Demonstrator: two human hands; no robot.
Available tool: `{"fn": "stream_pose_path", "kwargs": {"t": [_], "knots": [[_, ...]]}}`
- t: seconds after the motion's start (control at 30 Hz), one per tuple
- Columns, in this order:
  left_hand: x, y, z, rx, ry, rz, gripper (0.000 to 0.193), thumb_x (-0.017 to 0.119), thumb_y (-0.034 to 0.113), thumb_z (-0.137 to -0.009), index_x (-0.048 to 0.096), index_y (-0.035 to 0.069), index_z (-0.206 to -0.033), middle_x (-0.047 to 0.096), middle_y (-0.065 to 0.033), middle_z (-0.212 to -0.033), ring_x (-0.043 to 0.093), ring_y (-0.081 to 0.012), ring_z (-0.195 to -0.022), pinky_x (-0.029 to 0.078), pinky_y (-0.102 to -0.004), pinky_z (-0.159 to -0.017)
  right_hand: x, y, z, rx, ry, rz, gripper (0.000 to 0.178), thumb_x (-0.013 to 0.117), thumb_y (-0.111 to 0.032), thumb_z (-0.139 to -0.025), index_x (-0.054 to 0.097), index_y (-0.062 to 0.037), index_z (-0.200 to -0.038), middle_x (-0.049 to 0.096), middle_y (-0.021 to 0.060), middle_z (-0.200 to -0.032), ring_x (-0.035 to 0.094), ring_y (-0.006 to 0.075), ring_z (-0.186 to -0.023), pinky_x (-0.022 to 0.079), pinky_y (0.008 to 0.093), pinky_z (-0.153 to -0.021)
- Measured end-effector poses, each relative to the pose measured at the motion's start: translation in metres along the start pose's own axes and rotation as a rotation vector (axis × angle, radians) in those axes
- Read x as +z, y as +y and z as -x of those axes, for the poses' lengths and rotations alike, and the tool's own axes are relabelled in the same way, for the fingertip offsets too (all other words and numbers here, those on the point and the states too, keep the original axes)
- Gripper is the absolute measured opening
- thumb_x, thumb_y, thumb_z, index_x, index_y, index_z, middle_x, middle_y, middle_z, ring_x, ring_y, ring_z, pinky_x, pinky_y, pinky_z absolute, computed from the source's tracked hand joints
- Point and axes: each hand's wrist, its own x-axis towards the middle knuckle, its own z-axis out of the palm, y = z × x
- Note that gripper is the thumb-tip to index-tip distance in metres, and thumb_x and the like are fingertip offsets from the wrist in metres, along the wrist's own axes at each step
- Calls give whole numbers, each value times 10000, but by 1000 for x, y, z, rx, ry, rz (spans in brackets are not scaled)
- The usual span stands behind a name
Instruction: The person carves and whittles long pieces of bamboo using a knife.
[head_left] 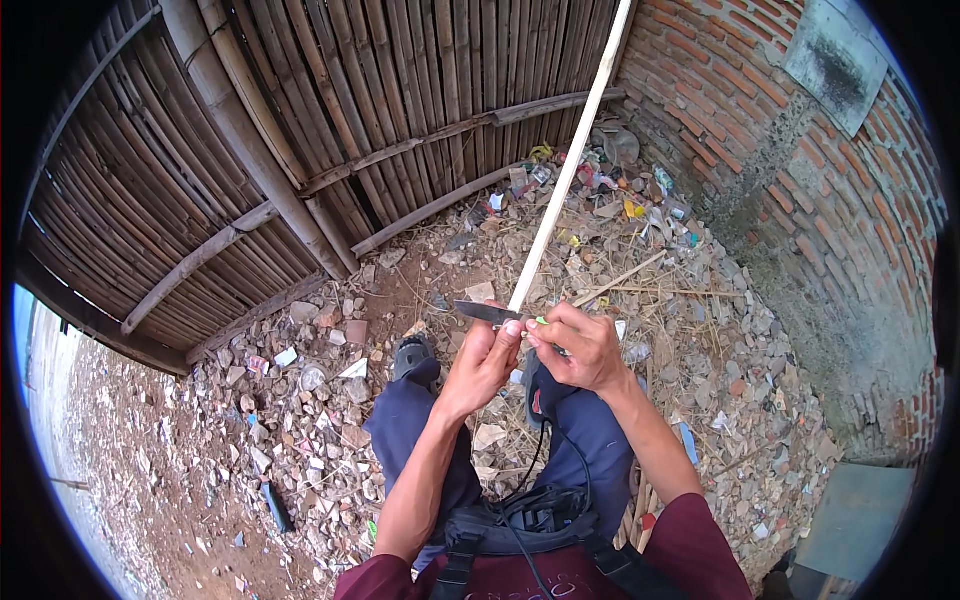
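A long pale strip (562, 192), which looks like split bamboo, runs from my hands up past the far corner. Its near end is in my left hand (480, 368), whose fingers are closed round it from below. My right hand (580, 347) grips a knife (482, 311) by its handle, of which a bit of bright green shows. The dark blade points left and lies across the strip's near end. My left thumb presses close to the blade near the handle. The fingers under the strip are mostly hidden.
A bamboo slat wall (400, 80) stands ahead and left, a brick wall (820, 200) on the right. Stones and litter (330, 400) cover the ground. Thin sticks (670, 292) lie right of the strip. A grey sheet (858, 520) is at lower right. A black cable (540, 450) hangs before me.
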Motion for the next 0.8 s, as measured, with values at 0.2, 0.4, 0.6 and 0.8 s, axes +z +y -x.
{"fn": "stream_pose_path", "kwargs": {"t": [0.2, 0.4, 0.6, 0.8], "knots": [[2, -1, -2, 46, 77, -99, 479, 501, 422, -1178, 553, 34, -902, 499, 26, -682, 452, -92, -590, 394, -331, -534, 1, 0, 2, -11, 5, 34, 217, 816, -89, -862, 785, -119, -1075, 638, 14, -837, 667, 184, -594, 518, 346, -506], [-1, -10, -6, 10, 108, -176, 605, 543, 448, -1160, 560, -6, -761, 476, 5, -620, 401, -83, -605, 364, -351, -523, 4, -2, -2, -33, 37, 80, 181, 829, -59, -840, 794, -111, -1010, 669, 28, -801, 662, 180, -585, 499, 338, -481], [0, -6, -6, 41, 144, -270, 591, 592, 429, -1144, 558, -18, -759, 408, 21, -634, 352, -62, -639, 308, -349, -508, 2, -2, -3, -30, 42, 75, 187, 828, -63, -837, 796, -111, -1015, 676, 26, -802, 661, 179, -578, 498, 338, -475], [3, -4, -8, 27, 173, -259, 558, 615, 420, -1135, 594, -23, -796, 429, 42, -638, 362, -54, -640, 319, -339, -512, 3, -3, -3, -20, 48, 101, 188, 825, -62, -837, 798, -110, -1017, 683, 26, -794, 665, 179, -569, 498, 334, -476]]}}
